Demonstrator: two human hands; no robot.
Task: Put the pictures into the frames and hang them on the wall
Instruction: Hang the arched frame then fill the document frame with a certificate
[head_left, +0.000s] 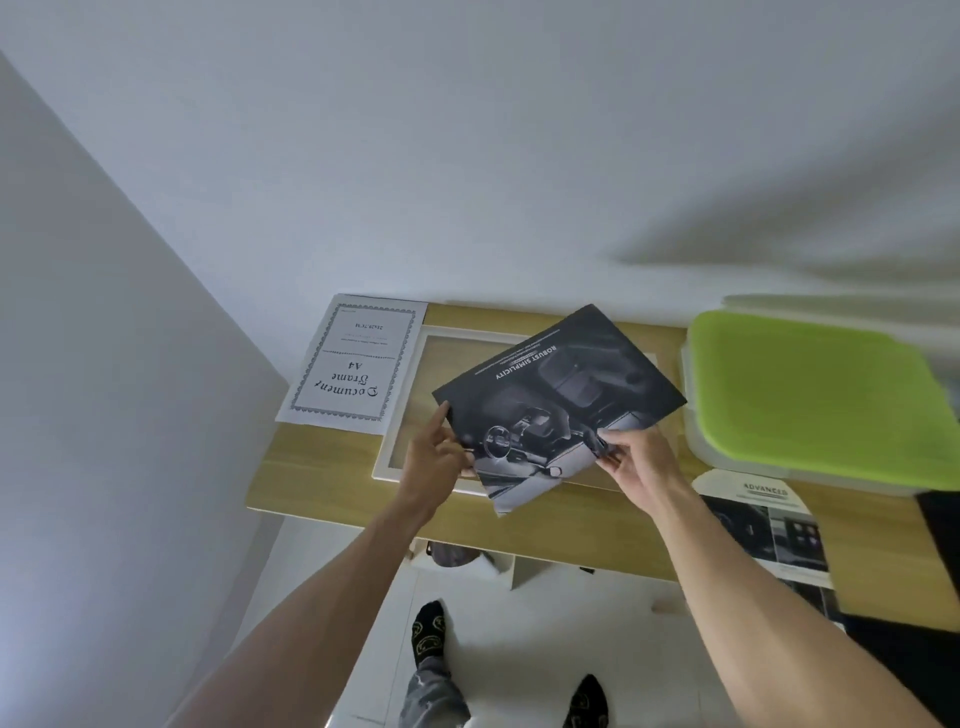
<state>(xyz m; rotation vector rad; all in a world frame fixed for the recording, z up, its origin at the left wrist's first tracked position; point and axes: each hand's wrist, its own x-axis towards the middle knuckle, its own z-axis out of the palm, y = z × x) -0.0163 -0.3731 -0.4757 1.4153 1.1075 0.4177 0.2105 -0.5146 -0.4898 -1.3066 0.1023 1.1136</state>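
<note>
Here the dark picture (558, 400) is pinched at its near edge by the left hand (434, 460) and the right hand (631, 460). The white frame (400, 415) lies directly beneath, its long axis turned against the picture's.

Two pictures (558, 395) (769, 525), one white frame (387, 447), one insert sheet (353, 358), one green board (815, 389).
</note>
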